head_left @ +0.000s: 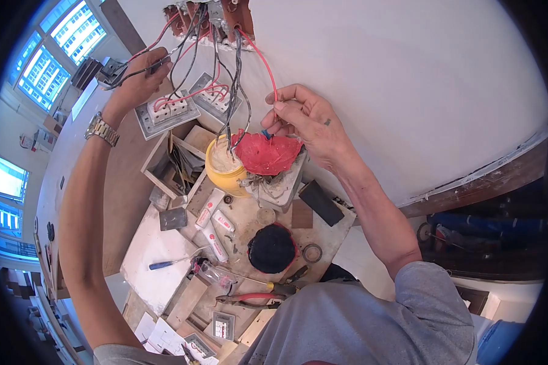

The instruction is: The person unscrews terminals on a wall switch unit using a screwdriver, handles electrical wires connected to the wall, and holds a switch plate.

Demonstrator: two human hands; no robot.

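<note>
My left hand (145,79) is closed around a black wire (175,51) that comes out of the wall opening, and a red wire (158,40) runs close by it. My right hand (310,121) pinches another red wire (263,59) between thumb and fingers. A small blue piece shows below those fingers, too small to name. Two socket plates (167,111) (216,96) hang from red and black wires between my hands. Several black wires (237,73) dangle down the middle, their bared ends over a yellow tub (217,182).
The broken wall opening (208,21) with brown boxes is above. A red bag (268,154) lies beside the tub. On the workbench are a black cap (272,249), white tubes (215,243), a blue-handled screwdriver (161,265), red-handled pliers (252,298) and a wooden tray (158,159).
</note>
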